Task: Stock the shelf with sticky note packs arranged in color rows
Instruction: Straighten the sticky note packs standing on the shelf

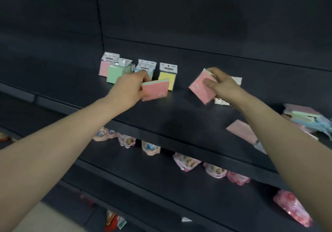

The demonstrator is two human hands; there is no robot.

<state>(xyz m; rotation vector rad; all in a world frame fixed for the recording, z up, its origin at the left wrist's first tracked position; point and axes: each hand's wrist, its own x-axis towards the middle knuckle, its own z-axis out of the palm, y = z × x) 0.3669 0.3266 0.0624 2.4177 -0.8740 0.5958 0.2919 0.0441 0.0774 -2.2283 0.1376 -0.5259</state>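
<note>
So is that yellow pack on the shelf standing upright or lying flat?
Upright. The yellow pack stands on its bottom edge, white header card on top.

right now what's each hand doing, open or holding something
Left hand: closed, gripping a pink-faced pack by its left edge.
Right hand: closed, gripping a tilted pink pack.

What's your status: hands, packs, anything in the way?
Left hand grips pink-faced pack; right hand grips pink pack. Pink, green, blue, yellow standing packs on shelf. Nothing blocking; loose pile at right.
</note>
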